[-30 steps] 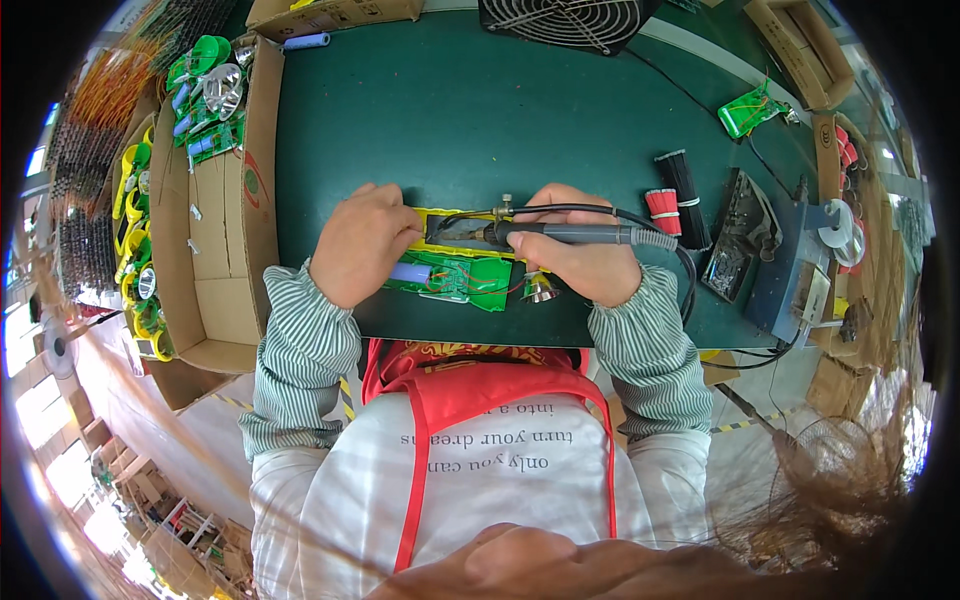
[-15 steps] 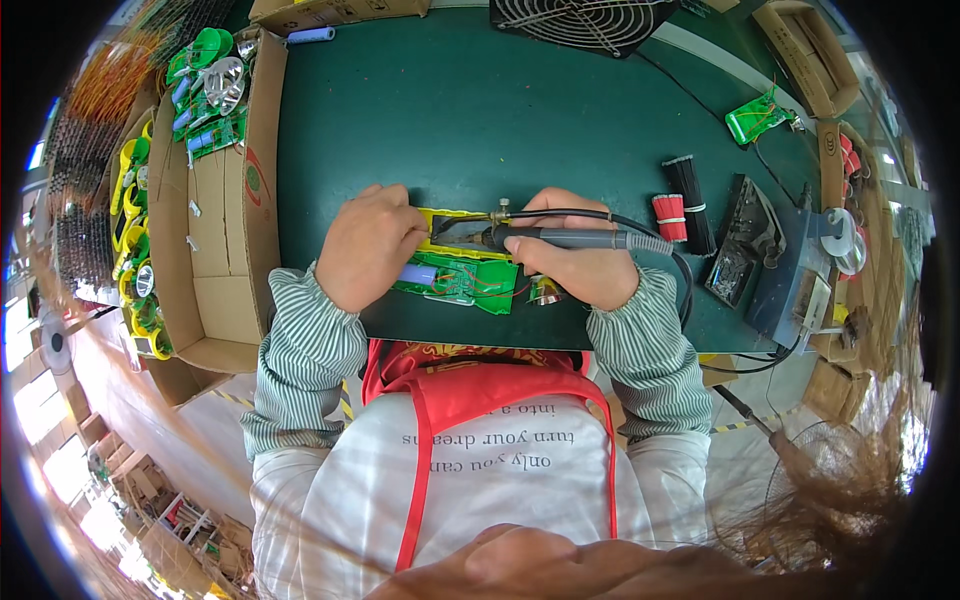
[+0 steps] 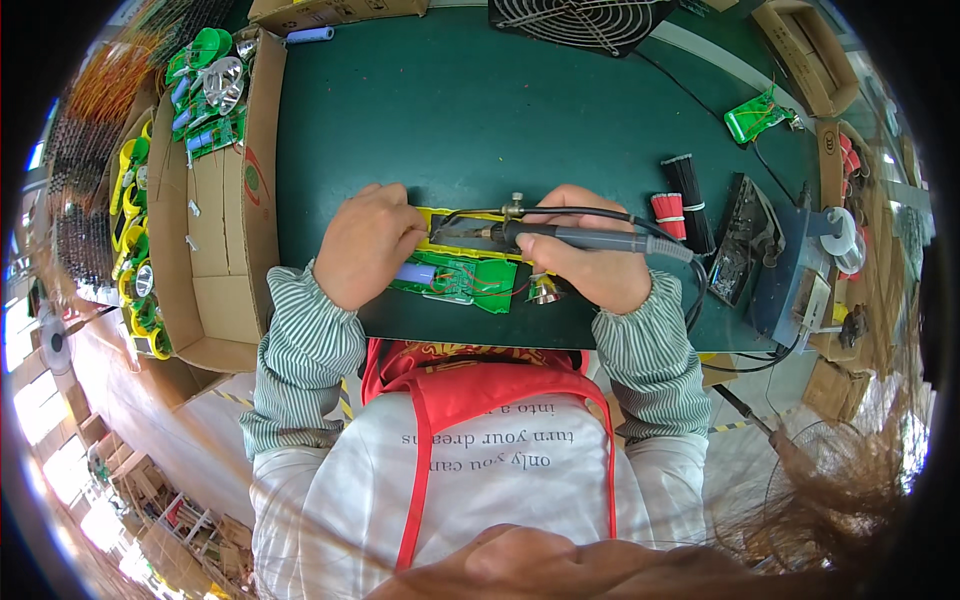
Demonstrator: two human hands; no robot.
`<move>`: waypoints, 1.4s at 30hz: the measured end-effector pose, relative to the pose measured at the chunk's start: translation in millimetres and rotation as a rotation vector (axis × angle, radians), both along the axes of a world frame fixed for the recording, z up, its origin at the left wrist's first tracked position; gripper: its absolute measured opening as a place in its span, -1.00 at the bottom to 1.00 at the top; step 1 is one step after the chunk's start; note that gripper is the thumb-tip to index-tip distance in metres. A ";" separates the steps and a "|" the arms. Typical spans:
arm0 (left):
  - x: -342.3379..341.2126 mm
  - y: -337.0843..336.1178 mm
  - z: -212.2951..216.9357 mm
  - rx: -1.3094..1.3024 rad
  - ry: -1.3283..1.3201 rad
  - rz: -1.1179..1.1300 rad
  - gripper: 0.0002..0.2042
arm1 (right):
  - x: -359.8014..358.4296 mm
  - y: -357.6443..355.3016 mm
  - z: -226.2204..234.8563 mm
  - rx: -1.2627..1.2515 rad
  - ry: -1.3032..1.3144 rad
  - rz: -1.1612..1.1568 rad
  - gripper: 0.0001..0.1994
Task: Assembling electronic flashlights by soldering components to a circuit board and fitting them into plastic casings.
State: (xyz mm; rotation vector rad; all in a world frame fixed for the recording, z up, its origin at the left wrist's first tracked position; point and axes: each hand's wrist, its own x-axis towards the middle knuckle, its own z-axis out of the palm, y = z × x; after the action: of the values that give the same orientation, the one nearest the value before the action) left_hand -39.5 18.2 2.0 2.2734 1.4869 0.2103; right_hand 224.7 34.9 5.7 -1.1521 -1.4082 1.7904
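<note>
My right hand (image 3: 600, 278) grips a grey soldering iron (image 3: 585, 237) with a thin black tube clamped along it. The iron's tip points left into an open yellow casing (image 3: 432, 246) lying on the bench. My left hand (image 3: 362, 245) is closed at the casing's left end, with bent fingertips hiding whatever they pinch. On the near side of the casing lies a green casing half (image 3: 495, 288) with red wires. A blue cylindrical battery (image 3: 415, 273) sits at its left part, close to my left wrist. A small shiny reflector (image 3: 544, 290) rests just below my right hand.
A cardboard box (image 3: 222, 290) on the left holds green assemblies (image 3: 215, 130). To the right are red wires (image 3: 668, 215), black wires (image 3: 688, 195), a dark metal holder (image 3: 740, 240) and a blue soldering station (image 3: 785, 280). A black fan (image 3: 585, 22) stands at the back of the green bench (image 3: 400, 110).
My right hand and the soldering iron have shifted slightly right, and the iron's clamp has risen a little. My left hand has stayed nearly in place.
</note>
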 end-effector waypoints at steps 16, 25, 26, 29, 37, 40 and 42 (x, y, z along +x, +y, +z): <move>1.0 0.3 -0.4 -0.036 0.005 0.012 -0.92 | 24.9 -9.7 9.1 -0.012 -0.042 -0.071 -0.78; 8.1 -12.0 10.1 0.046 0.033 0.048 -0.91 | 35.0 -12.9 11.2 -0.035 -0.044 -0.127 -0.78; 9.9 -15.8 16.8 0.098 0.022 0.064 -0.90 | 36.3 -13.2 10.7 -0.036 -0.044 -0.127 -0.78; 23.1 -26.0 31.8 0.104 -0.125 -0.013 -0.80 | 42.6 -14.0 10.1 -0.026 -0.040 -0.142 -0.79; 54.5 -37.5 4.7 0.148 -0.215 -0.100 -0.85 | 50.7 -15.4 16.6 -0.064 -0.067 -0.158 -0.79; 56.7 -35.7 -0.5 0.124 -0.358 -0.053 -0.88 | 59.0 -16.8 17.3 -0.041 -0.043 -0.167 -0.78; 65.8 -34.6 -5.1 0.145 -0.408 -0.028 -0.89 | 62.3 -17.0 19.2 -0.039 -0.045 -0.175 -0.79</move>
State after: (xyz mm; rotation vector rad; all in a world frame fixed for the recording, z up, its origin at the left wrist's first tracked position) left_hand 26.3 -16.4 -3.1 2.1866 1.2576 0.7467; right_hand 286.9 17.9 24.9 -1.3016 -1.2606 1.6851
